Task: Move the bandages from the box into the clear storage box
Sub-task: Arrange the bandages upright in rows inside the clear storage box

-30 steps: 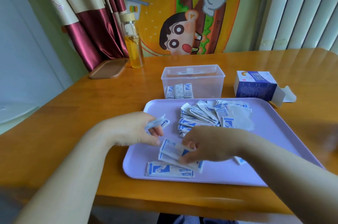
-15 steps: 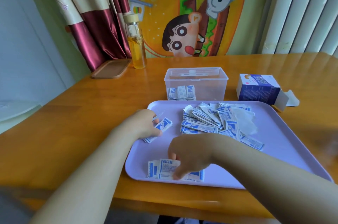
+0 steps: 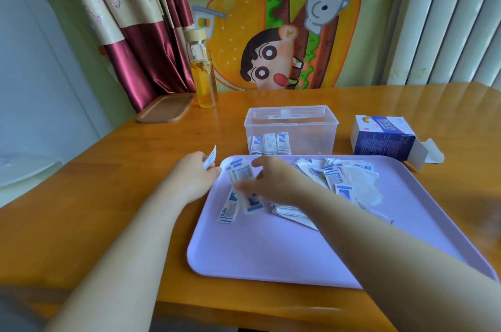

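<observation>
Just left of the right hand (image 3: 273, 182), its pinched bandage stack (image 3: 242, 176) sits over the tray (image 3: 271, 255); left hand (image 3: 193, 178) pinches a single bandage (image 3: 211, 160) beside it, loose pile (image 3: 344, 180) right of grip, clear storage box (image 3: 306, 120) beyond.

Left hand (image 3: 193, 180) and right hand (image 3: 276, 182) are bare.
</observation>
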